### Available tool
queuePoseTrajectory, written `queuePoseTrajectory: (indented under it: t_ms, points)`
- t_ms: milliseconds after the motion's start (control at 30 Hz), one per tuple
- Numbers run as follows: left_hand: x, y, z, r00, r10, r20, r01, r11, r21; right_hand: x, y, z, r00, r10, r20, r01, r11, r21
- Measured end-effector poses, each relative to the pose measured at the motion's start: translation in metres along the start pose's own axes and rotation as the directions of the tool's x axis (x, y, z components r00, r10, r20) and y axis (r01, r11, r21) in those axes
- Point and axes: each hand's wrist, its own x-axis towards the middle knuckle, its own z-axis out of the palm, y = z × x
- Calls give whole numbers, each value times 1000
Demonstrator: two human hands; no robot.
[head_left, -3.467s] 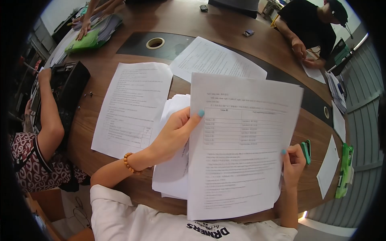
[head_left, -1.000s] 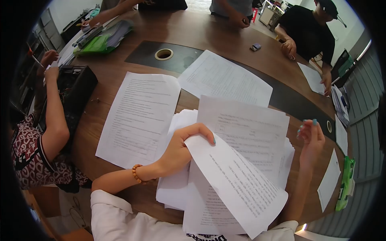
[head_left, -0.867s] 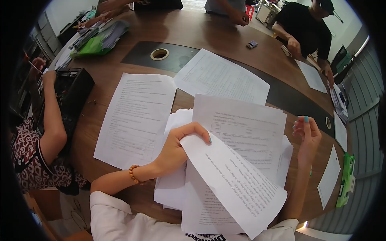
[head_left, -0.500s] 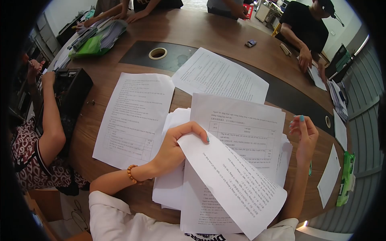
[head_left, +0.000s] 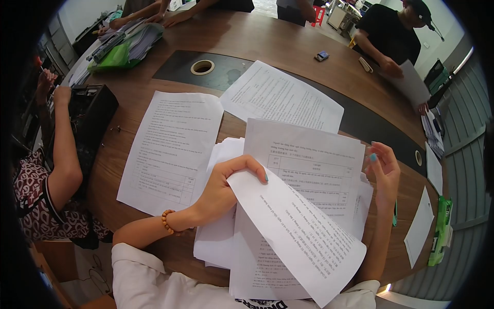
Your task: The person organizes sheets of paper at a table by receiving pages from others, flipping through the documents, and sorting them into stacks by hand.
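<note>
My left hand [head_left: 226,188] grips a printed sheet [head_left: 303,242], which is folded over diagonally with its free corner hanging low toward my shirt. Beneath it lies another printed page [head_left: 309,149] with a table on it, and loose white papers [head_left: 218,232] are stacked under both. My right hand [head_left: 383,172] is raised beside the page's right edge, fingers bent and apart, holding nothing. Left of the stack a printed sheet [head_left: 172,147] lies flat; a further one [head_left: 283,95] lies beyond the stack.
At the left a person's arm [head_left: 67,149] reaches over a black device [head_left: 92,113]. A green folder [head_left: 121,54] with papers is at the back left. Across the table, a person in black [head_left: 391,33] holds a paper [head_left: 409,82]. A green case [head_left: 441,232] sits at the right edge.
Over the last second my right hand has moved slightly left, toward the page. Since the earliest frame, the sheet in my left hand has been folded over. The person in black has lifted a paper.
</note>
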Motion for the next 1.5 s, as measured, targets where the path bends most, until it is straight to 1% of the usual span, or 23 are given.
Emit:
queuePoseTrajectory:
  t_ms: [67,133,233,467,667,767,833,1033,1267,1333,1367,1433,1467,1500]
  points:
    - [0,0,1,1000,-5,0,5,1000,3,0,2,1,1000,-8,-14,8,999,-35]
    - [0,0,1,1000,7,-2,-7,1000,3,0,6,-1,996,45,71,-43,998,-36]
    - [0,0,1,1000,-13,-3,13,1000,-20,-1,6,1,993,93,70,-91,995,-37]
    - [0,-1,0,1000,-1,-16,1,1000,-6,-3,3,2,993,92,81,-89,996,-30]
    - [0,0,1,1000,-7,-11,7,1000,-15,-3,5,0,995,80,55,-80,997,-1]
    - [1,0,0,1000,-13,-10,13,1000,-24,-3,3,0,992,112,51,-112,994,-3]
    - [1,-1,0,1000,2,0,-2,1000,-16,-3,3,-2,988,142,67,-140,989,-35]
    - [0,0,0,1000,7,0,-7,1000,3,-3,3,0,991,108,73,-107,994,-19]
    - [0,0,0,1000,4,-3,-4,1000,14,-4,1,-2,989,135,67,-134,991,-26]
    - [1,0,0,1000,3,-1,-3,1000,15,-5,-3,-4,987,154,54,-149,984,-98]
    - [1,0,0,1000,2,0,-2,1000,15,-6,-7,-5,986,155,53,-150,984,-97]
    - [1,2,1,1000,-2,-5,2,1000,28,-10,-17,-7,995,87,54,-76,981,-178]
    - [1,1,1,1000,-3,-5,4,1000,28,-12,-23,-7,995,89,54,-78,981,-178]
    - [1,1,1,1000,5,-8,-5,998,57,-15,-30,-6,998,-18,66,28,986,-164]
